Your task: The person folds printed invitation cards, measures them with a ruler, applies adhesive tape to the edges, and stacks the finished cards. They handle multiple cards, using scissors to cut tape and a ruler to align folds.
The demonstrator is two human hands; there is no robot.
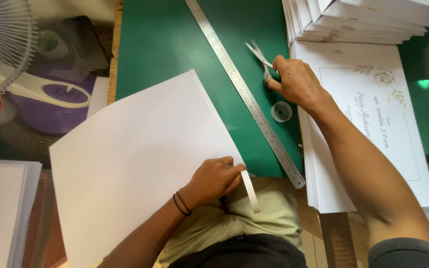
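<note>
My left hand (214, 179) pinches the near right corner of a large white sheet of paper (135, 149), and a narrow white paper strip (250, 191) hangs from its fingers over my lap. My right hand (296, 82) grips the handles of a pair of metal scissors (258, 53), whose blades point up and left and lie on the green cutting mat (165, 39). A long steel ruler (244, 94) runs diagonally across the mat between the two hands.
A small clear round lid (281, 111) sits beside the ruler. Stacks of white printed cards (373, 109) lie to the right, with more piled at the top right (358, 20). A fan (1, 44) and a purple appliance (55, 99) stand to the left.
</note>
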